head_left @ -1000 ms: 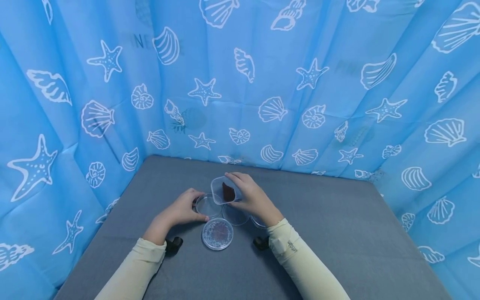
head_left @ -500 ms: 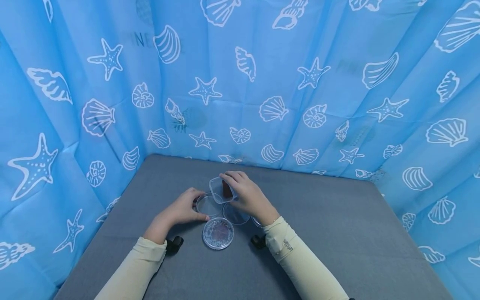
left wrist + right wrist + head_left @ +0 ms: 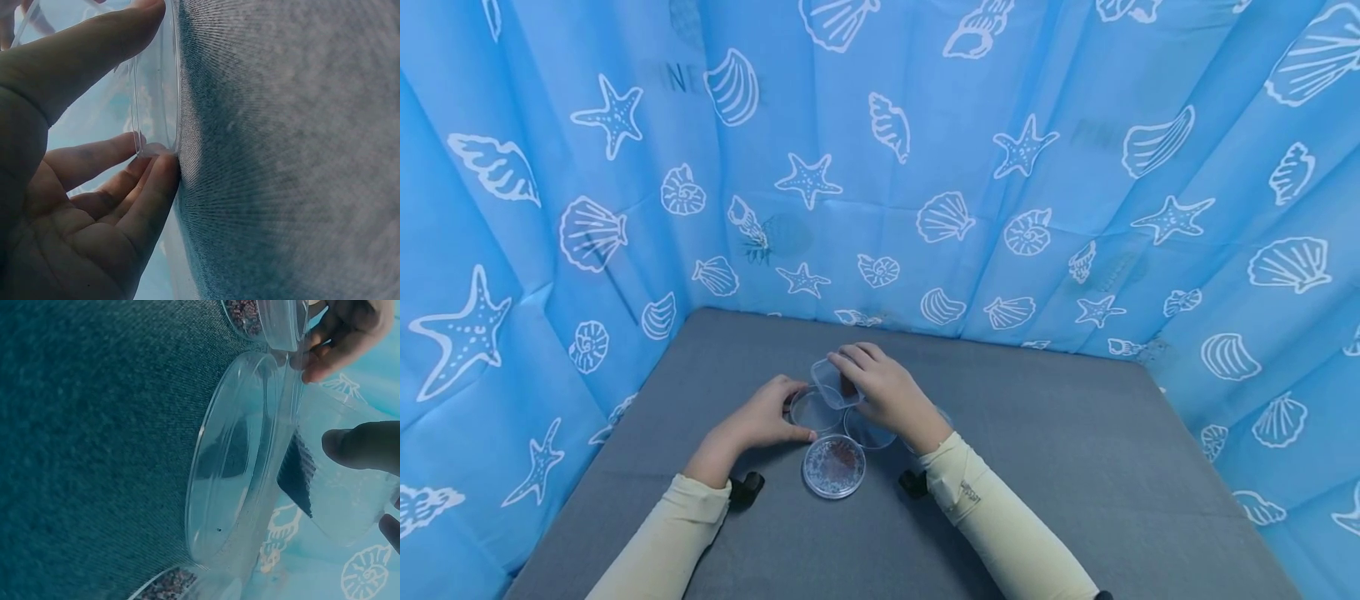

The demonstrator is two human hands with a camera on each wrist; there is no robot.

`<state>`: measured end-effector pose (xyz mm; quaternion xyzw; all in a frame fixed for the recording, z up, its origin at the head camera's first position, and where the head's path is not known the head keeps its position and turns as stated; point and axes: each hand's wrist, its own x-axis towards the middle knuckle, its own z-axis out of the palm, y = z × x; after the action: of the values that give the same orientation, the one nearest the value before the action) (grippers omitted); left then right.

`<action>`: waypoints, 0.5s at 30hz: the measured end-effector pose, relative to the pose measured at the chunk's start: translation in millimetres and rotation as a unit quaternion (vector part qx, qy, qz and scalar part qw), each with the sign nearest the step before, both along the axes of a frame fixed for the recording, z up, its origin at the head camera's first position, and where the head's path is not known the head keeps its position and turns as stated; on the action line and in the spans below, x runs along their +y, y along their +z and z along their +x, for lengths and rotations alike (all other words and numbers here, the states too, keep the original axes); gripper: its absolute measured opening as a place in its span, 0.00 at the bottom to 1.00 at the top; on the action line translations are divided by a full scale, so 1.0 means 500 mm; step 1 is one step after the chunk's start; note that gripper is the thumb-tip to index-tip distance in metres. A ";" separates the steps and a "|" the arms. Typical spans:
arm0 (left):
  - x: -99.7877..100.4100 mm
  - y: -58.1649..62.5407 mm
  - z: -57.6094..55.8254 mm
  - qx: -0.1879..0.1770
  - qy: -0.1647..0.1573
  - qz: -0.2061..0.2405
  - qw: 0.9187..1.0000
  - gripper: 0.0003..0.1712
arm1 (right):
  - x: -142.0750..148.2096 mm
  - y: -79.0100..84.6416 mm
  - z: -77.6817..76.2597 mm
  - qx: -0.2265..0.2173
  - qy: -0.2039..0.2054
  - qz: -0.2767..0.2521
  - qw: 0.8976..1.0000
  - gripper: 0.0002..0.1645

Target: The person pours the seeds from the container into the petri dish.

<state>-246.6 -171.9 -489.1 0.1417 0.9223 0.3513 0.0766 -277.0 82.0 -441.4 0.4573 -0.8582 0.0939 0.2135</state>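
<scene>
My right hand [image 3: 887, 392] grips a clear square plastic tub [image 3: 831, 385], tipped toward the left over the dishes. Dark brown grains [image 3: 297, 475] lie banked against one side of the tub in the right wrist view. My left hand [image 3: 767, 414] holds a clear round petri dish [image 3: 814, 412] at its side, thumb and fingers spread around the rim, as the left wrist view also shows on the dish wall [image 3: 157, 94]. A second clear dish [image 3: 867, 429] stands under my right hand. In front, another petri dish [image 3: 834, 467] contains reddish-brown grains.
One more dish [image 3: 165, 586], with dark grains, shows at the lower edge of the right wrist view; my right hand mostly covers it in the head view. The table [image 3: 1075, 467] wears grey cloth. A blue shell-print curtain [image 3: 880, 167] hangs behind it.
The tub has shifted slightly left and tipped further, my right hand turning over it and hiding more of the grains. The left hand stays on its dish.
</scene>
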 end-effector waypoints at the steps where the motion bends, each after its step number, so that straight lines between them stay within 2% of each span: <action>1: 0.000 0.000 0.000 -0.001 0.000 0.000 1.000 0.53 | -0.002 0.000 0.000 0.006 0.004 0.001 1.000 0.50; 15: -0.003 -0.002 0.000 -0.002 -0.005 0.007 1.000 0.53 | -0.015 -0.002 0.001 0.044 0.018 0.030 0.998 0.41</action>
<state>-246.6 -173.5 -490.3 0.1456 0.9189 0.3581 0.0794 -276.5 74.5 -442.6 0.4824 -0.8420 0.0516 0.2360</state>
